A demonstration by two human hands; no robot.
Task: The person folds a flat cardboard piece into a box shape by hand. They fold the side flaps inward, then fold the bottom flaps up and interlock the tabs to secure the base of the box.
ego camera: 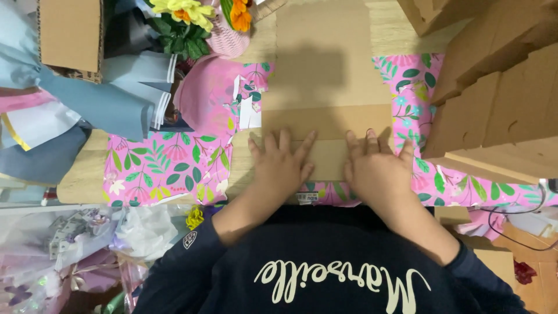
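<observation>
Both hands lie flat and spread, palms down, on a brown cardboard box [325,104] at the near edge of the desk [81,174]. Left hand [283,168] has its fingers fanned out toward the box's middle; right hand [378,171] sits just beside it, fingers pointing away from the body, neither one pinching or gripping anything. Under the box lies a sheet of pink wrapping paper [168,168] printed with leaves and flowers, showing on both sides of the box and along its near edge. Stacked folded cardboard boxes [500,99] rest at the right, overlapping the paper. At the far left sit rolls of blue and grey paper [110,99], with a pink basket of artificial flowers [203,23] beyond them.
</observation>
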